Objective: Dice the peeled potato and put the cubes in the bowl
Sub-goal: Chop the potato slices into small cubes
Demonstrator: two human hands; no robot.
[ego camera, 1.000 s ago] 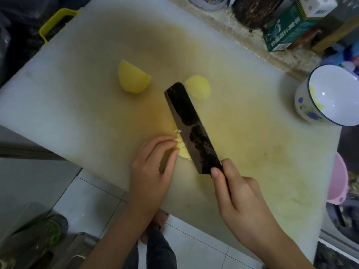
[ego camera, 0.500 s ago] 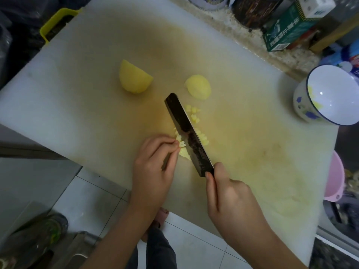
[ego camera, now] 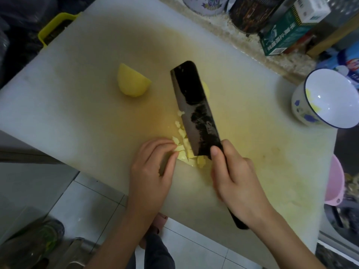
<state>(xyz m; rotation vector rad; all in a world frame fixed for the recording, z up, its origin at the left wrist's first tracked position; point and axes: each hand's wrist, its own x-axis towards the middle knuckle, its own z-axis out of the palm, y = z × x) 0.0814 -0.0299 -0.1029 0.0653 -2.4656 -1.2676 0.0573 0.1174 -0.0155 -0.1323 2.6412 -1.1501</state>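
Note:
On the white cutting board lies a pile of small potato cubes. My left hand rests against the pile's left side with curled fingertips touching the cubes. My right hand grips the handle of a dark cleaver, whose tilted blade lies against the right side of the cubes. A large peeled potato chunk sits further back on the left. A second chunk is mostly hidden behind the blade. The white bowl at the board's right edge holds a few yellow bits.
Cans and a green box line the counter behind the board. A pink container hangs off the right side. A yellow-rimmed bin sits at the back left. The board's near edge overhangs a tiled floor.
The cleaver went from cutting upright beside my left fingers to lying tilted with its flat showing. The cubes now lie left of the blade, gathered toward my left hand.

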